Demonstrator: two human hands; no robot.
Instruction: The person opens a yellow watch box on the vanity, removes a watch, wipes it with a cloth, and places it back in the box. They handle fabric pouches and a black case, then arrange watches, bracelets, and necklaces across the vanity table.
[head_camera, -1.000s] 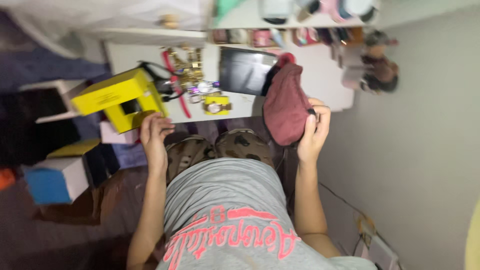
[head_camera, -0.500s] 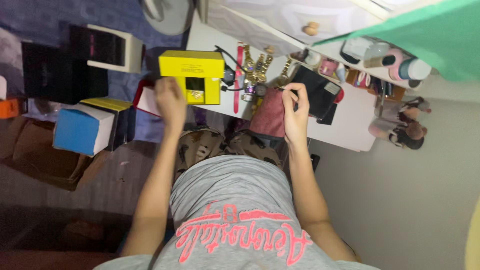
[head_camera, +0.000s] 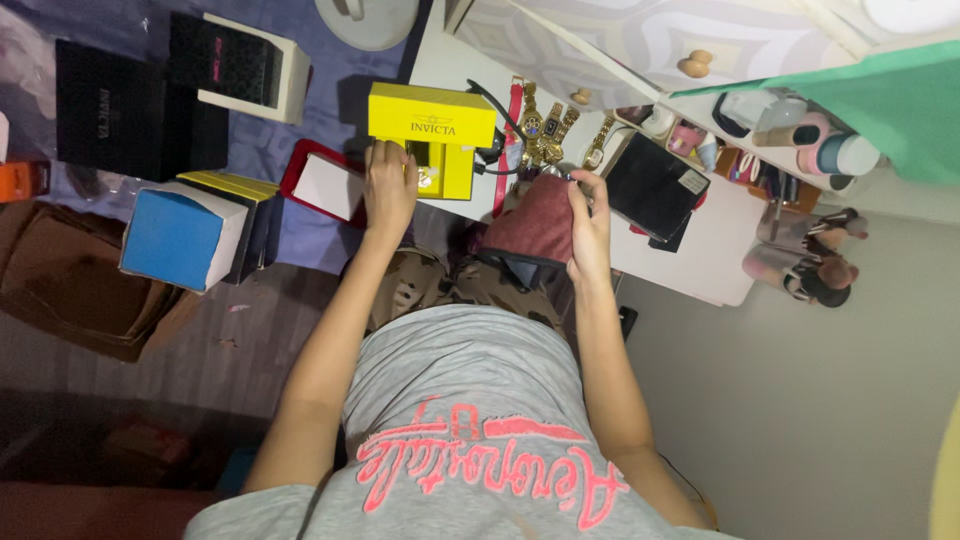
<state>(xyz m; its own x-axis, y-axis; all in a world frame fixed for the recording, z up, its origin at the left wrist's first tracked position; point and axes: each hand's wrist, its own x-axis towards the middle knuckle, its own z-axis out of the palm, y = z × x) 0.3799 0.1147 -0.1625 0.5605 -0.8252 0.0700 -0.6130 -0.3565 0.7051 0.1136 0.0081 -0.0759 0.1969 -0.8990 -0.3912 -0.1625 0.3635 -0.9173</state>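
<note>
the left hand (head_camera: 388, 185) rests against the open front of a bright yellow square cardboard watch box (head_camera: 430, 135), its fingers (head_camera: 382, 155) curled onto the box's edge and touching it; whether they truly grip it cannot be told. the yellow box stands on the white tabletop (head_camera: 700, 270), at its near-left corner. just right of the box, the right hand (head_camera: 590, 215) has its fingers closed on the top of a dark red soft cloth pouch (head_camera: 535, 225), which hangs just below the tabletop's edge, over the person's lap. right beside the box, further in, lie several gold metal wristwatches (head_camera: 548, 130) in a row. right of those lies a flat black case (head_camera: 652, 185). left of the yellow box, off the tabletop, stand a blue-faced white box (head_camera: 180, 235) and a red-rimmed tray (head_camera: 325, 185).
</note>
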